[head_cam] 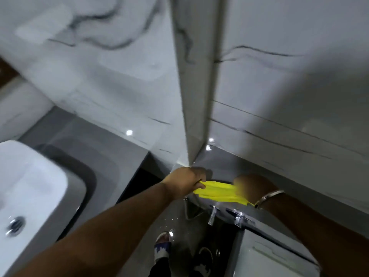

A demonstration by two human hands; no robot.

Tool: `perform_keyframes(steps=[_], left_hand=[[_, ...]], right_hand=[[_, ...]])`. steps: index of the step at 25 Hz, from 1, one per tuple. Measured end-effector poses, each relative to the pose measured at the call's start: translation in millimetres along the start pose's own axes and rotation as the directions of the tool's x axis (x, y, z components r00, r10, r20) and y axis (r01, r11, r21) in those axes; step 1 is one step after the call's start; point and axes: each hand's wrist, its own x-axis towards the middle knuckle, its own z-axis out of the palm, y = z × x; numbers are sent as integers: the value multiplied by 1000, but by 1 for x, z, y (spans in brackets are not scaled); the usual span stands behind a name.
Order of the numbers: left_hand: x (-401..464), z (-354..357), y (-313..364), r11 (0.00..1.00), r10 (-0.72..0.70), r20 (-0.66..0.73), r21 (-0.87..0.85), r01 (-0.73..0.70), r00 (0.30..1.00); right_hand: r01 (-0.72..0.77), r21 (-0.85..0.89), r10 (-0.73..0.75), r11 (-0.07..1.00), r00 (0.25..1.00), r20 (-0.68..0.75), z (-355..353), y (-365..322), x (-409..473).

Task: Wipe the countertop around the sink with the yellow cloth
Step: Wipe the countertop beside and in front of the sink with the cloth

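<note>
The yellow cloth is stretched between both my hands, low in the middle of the view, over a grey ledge at the foot of a marble wall corner. My left hand grips the cloth's left end in a fist. My right hand, blurred and with a metal bangle on the wrist, holds the right end. The white sink sits at the far left on the grey countertop, well away from the cloth.
White marble walls with dark veins meet in a protruding corner just above my hands. Chrome fittings stick out below the ledge. A white fixture lies at the bottom right. My sandalled feet stand on dark floor.
</note>
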Motion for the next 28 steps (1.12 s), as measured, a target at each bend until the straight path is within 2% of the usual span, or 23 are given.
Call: perform_keyframes(steps=[4, 8, 11, 14, 17, 20, 22, 23, 25, 27, 28], left_hand=[[-73, -49, -28, 994, -102, -54, 41, 104, 993], [-158, -95, -78, 970, -236, -154, 23, 243, 959], [-205, -119, -124, 940, -337, -192, -12, 341, 922], [-233, -140, -192, 910, -406, -259, -23, 414, 877], [-235, -160, -254, 899, -425, -318, -35, 437, 848], [-226, -176, -315, 886, -441, -360, -30, 462, 822], [-222, -177, -344, 900, -394, -357, 37, 434, 847], [-223, -175, -358, 905, -384, -324, 52, 422, 865], [-232, -168, -372, 902, -399, -247, 69, 426, 883], [-254, -160, -372, 896, -409, -291, 51, 440, 865], [-268, -158, -368, 899, -388, -363, 52, 434, 847]], right_hand=[[208, -19, -208, 978, 978, -24, -27, -77, 20], [431, -93, -437, 898, 897, -63, -43, -175, 47], [492, -165, -513, 855, 850, -120, -51, -241, 75], [518, -152, -537, 842, 830, -148, -56, -306, 127], [445, -203, -481, 872, 854, -198, -60, -351, 177], [330, -398, -465, 856, 826, -317, -59, -382, 224], [307, -481, -496, 821, 800, -337, -51, -389, 245], [340, -498, -525, 798, 798, -296, -41, -388, 254], [449, -580, -589, 680, 805, -67, -11, -382, 263], [505, -653, -580, 564, 805, 121, 19, -369, 270], [500, -644, -540, 579, 827, 156, 24, -369, 269]])
